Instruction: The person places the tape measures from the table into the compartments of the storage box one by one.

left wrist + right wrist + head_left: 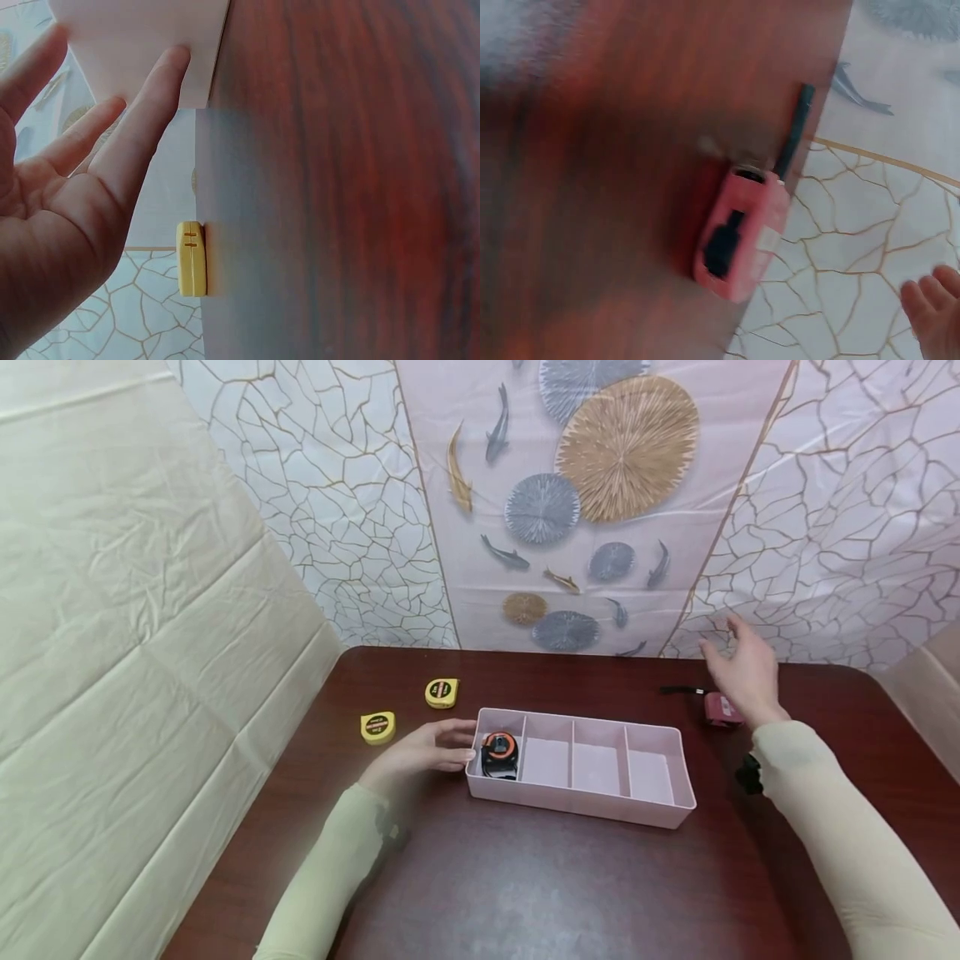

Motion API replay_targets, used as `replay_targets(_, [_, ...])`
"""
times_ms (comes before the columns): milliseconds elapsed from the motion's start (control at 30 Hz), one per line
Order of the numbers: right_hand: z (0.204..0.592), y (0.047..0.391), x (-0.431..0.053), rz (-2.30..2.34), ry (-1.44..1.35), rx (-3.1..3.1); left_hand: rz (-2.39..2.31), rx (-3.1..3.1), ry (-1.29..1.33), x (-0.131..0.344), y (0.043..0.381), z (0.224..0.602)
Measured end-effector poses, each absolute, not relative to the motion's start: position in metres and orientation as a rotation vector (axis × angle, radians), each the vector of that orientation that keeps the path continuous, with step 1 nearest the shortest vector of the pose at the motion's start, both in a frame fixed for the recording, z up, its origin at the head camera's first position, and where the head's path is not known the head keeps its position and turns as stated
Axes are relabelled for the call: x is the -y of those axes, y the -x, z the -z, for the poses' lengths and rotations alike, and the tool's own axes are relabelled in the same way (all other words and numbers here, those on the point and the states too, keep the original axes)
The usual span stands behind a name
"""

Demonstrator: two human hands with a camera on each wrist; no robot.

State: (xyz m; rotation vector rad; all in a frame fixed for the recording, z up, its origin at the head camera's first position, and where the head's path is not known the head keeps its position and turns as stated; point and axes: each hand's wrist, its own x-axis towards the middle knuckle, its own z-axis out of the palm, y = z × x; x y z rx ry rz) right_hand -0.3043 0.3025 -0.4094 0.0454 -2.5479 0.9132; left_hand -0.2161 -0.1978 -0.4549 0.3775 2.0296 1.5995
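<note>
A pink tray (577,805) with several compartments stands mid-table; its leftmost compartment holds a black-and-orange tape measure (499,753). My left hand (427,752) lies open at the tray's left end, straight fingers touching its wall (150,52). My right hand (742,672) hovers open above a pink tape measure (722,710) with a black strap (678,690), and holds nothing. The right wrist view shows that pink tape measure (739,232) on the table with my fingertips (934,304) off to the side. Two yellow tape measures (377,727) (442,692) lie left of the tray; one yellow tape measure (190,258) appears in the left wrist view.
The dark wooden table (540,885) runs to a patterned backdrop (600,510) at the rear and a cream cloth wall (135,652) on the left. The tray's other three compartments hold nothing.
</note>
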Motion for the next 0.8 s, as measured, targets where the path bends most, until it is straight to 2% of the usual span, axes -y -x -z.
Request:
replay_targets(300, [0.428,0.295,-0.308,-1.026,0.135,2.576,-1.611,-2.010,-0.384,0.198,0.216,0.454])
replay_targets(800, [0.449,0.283,-0.323,-0.965,0.107,2.895,-1.578,-2.055,-0.366,0.197,0.217,0.454])
